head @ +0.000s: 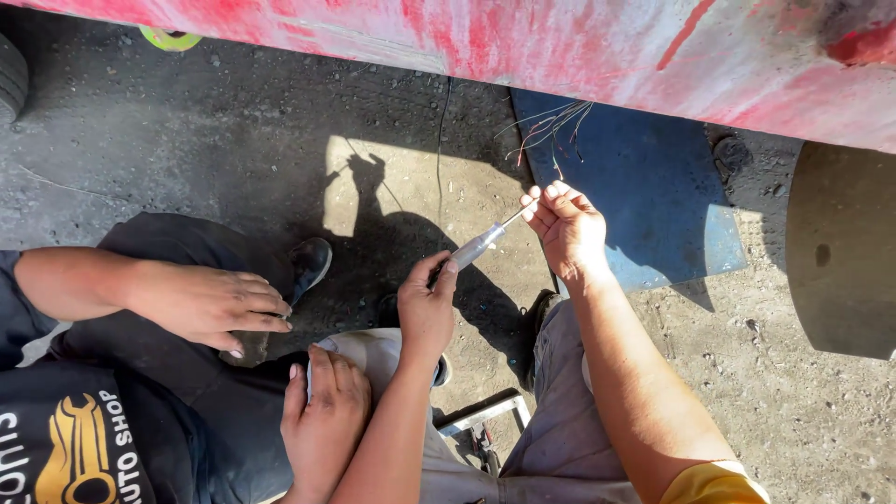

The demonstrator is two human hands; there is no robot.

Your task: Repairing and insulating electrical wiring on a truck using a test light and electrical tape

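My left hand (426, 308) grips the clear handle of a thin probe-like screwdriver (478, 245). The metal tip of the tool points up and right into my right hand (566, 227). That hand pinches the tip, perhaps with a thin wire, between its fingertips; I cannot tell exactly what is pinched. Just above it a bundle of loose thin coloured wires (553, 127) hangs from under a worn red vehicle body (597, 47). I am crouched, with my grey trouser knees below my arms.
A co-worker in a dark shirt crouches at the left, one hand (210, 303) on their knee and the other hand (324, 425) by my leg. A blue sheet (653, 201) lies on the dirt ground. A dark curved object (840, 252) stands at right. A black cable (441, 140) dangles.
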